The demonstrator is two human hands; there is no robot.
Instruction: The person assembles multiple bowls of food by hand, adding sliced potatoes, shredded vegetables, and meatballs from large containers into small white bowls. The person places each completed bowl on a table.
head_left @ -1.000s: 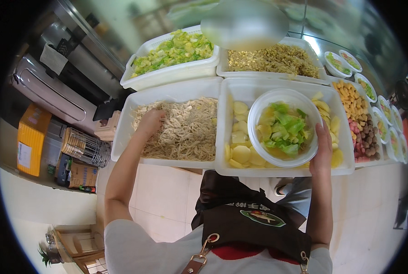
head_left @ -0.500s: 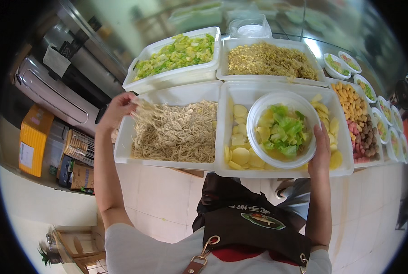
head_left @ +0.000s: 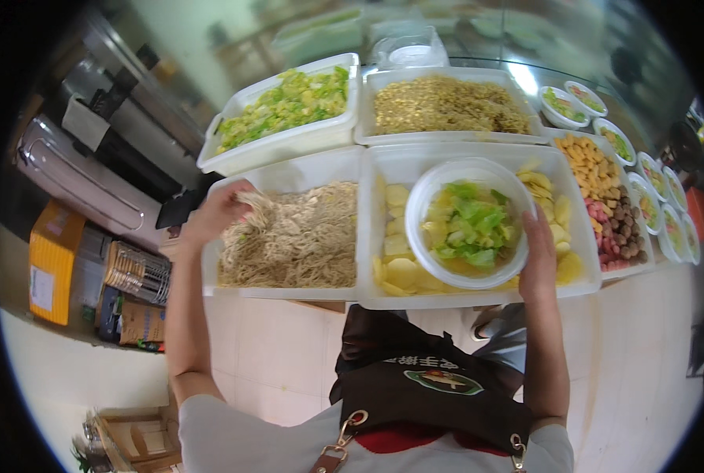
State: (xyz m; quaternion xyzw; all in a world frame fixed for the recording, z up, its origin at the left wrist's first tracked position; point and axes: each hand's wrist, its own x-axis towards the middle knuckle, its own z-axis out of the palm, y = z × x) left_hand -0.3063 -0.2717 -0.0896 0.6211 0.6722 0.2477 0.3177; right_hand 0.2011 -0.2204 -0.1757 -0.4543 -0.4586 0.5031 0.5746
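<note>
A small clump of pale noodles is pinched in my left hand, at the upper left of the white tub of noodles. My right hand grips the right rim of a round white bowl. Inside this bowl lie chopped green lettuce and yellowish pieces. It is held over a white tub of potato slices, hiding the middle of them.
Behind stand a tub of chopped cabbage and a tub of bean sprouts. To the right are a tub of sausages and meatballs and several filled white bowls. A yellow box and wire skimmers sit at left.
My left hand has come down slightly and to the right, with its noodles nearer the noodle pile. The bowl in my right hand has shifted a little left in the picture.
</note>
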